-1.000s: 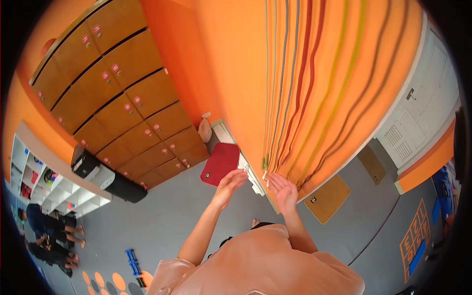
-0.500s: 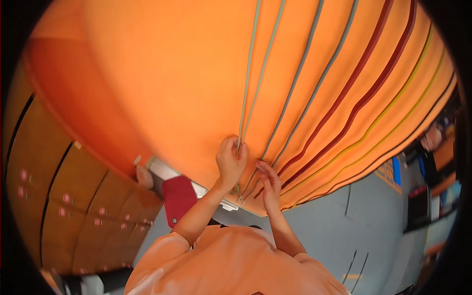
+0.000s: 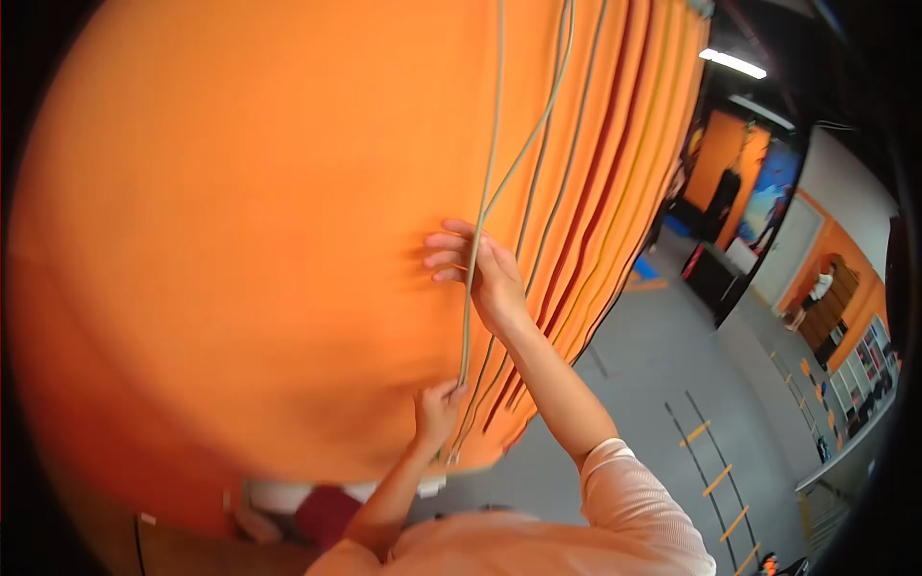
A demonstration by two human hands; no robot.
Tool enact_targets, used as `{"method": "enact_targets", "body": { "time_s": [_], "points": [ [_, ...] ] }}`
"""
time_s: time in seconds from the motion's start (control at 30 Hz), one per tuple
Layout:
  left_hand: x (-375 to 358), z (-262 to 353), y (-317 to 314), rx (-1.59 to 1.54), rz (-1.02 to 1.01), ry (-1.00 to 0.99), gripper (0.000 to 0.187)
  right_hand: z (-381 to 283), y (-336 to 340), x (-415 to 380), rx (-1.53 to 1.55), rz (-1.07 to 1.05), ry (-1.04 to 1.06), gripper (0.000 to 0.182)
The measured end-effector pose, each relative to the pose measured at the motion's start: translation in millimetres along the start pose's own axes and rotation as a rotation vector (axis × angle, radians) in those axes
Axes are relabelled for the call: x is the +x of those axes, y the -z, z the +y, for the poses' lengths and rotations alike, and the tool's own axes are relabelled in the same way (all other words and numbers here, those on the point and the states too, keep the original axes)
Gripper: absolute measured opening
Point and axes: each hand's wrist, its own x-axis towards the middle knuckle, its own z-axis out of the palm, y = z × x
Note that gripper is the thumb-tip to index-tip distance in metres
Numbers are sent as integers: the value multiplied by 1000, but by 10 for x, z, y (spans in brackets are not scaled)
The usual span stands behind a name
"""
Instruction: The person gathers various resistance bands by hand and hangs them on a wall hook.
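Observation:
A pair of long pale green cords (image 3: 495,125) hangs down the orange wall, one crossing over the other above my hands. Low on them, my left hand (image 3: 438,419) is closed around the cords. Higher up, my right hand (image 3: 497,280) reaches across with its fingers stretched out and apart. The pale green cords run over its fingers by the thumb, touching the hand. Just right of it hang grey cords (image 3: 548,226), partly hidden behind my right hand and forearm.
Further right on the orange wall (image 3: 269,240) hang red cords (image 3: 597,173) and yellow cords (image 3: 645,163). At the lower left is a dark red object (image 3: 327,514). An agility ladder (image 3: 715,480) lies on the grey floor. A person (image 3: 814,296) stands far off at the right.
My view has tilted up and turned. My right hand has risen from beside the grey cords to the pale green cords; my left hand is now lower on them. The pale green cords now cross.

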Motion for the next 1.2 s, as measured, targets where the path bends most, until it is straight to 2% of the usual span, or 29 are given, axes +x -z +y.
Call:
{"method": "enact_targets", "body": {
  "time_s": [0.07, 0.1, 0.17, 0.23, 0.27, 0.33, 0.4, 0.47, 0.53, 0.6, 0.63, 0.67, 0.73, 0.77, 0.8, 0.83, 0.87, 0.9, 0.93, 0.97, 1.0, 1.07, 1.1, 1.17, 1.2],
  "points": [
    [186, 145, -26, -155, 31, 93, 12, -415, -119, 420, -90, -80, -44, 39],
    [389, 299, -25, -171, 32, 40, 12, -642, -186, 652, -117, -95, 2, 39],
    [632, 629, -20, -420, 83, 9, 12, -1081, -264, 1061, -168, -53, 73, 34],
    [919, 990, 65, -398, 82, -66, 13, -1573, -304, 1312, -129, -243, 178, 35],
    [1060, 1143, 85, -406, 56, -113, 14, -1733, -366, 1379, -139, -243, 191, 35],
    [1263, 1419, 69, -416, 23, -169, 14, -1970, -504, 1434, -321, -67, 278, 40],
    [1340, 1614, 5, -450, 34, -201, 15, -2009, -616, 1274, -426, -64, 187, 50],
    [1341, 1869, -15, -383, -75, -208, 15, -1888, -595, 1067, -429, -256, -55, 64],
    [1301, 1941, -219, -334, -203, -198, 15, -2122, -664, 570, -411, -656, -372, 79],
    [1155, 2031, -466, -269, -297, -141, 16, -2295, -486, 123, -506, -1008, -547, 85],
    [1095, 2024, -610, -220, -331, -160, 16, -2388, -283, -70, -432, -1213, -603, 83],
    [1014, 1951, -778, -173, -361, -178, 17, -2439, -67, -292, -492, -1281, -502, 78],
    [804, 1627, -1224, -407, -435, 45, 21, -2422, 470, -852, -555, -1369, -395, 65],
    [639, 1374, -1463, -436, -526, -65, 20, -2300, 860, -1143, -536, -1408, -381, 58],
    [495, 1052, -1656, -462, -604, -176, 20, -2132, 1243, -1488, -354, -1218, -109, 52],
    [138, 682, -1856, -397, -695, 90, 14, -2075, 1722, -1899, -181, -1030, 143, 48],
    [-113, 933, -1881, -80, -992, 123, 15, -2083, 2369, -2294, -358, -805, 30, 45],
    [-414, 725, -1990, -198, -1176, 271, 15, -1854, 2892, -2912, -66, -498, 95, 39],
    [-726, 594, -2135, -163, -1343, 187, 16, -1694, 3176, -3661, 480, -131, 97, 19],
    [-929, 487, -2305, -137, -1507, 97, 20, -1565, 3370, -4316, 712, 375, 69, 18],
    [-1053, 353, -2524, -158, -1530, 113, 20, -1388, 3532, -4838, 910, 503, 241, 27],
    [-1376, 215, -2921, -168, -1519, -224, 21, -1046, 3483, -5821, 1079, 1371, 414, 42],
    [-1453, 480, -3090, -195, -1529, -193, 21, -963, 3332, -6158, 1061, 1526, 385, 45],
    [-1345, 961, -3510, 158, -1675, -153, 15, -1016, 3324, -6554, 1097, 1578, 398, 44],
    [-1401, 1015, -3726, 182, -1633, -191, 16, -1103, 3364, -6648, 1025, 1741, 410, 43]
  ]
}}
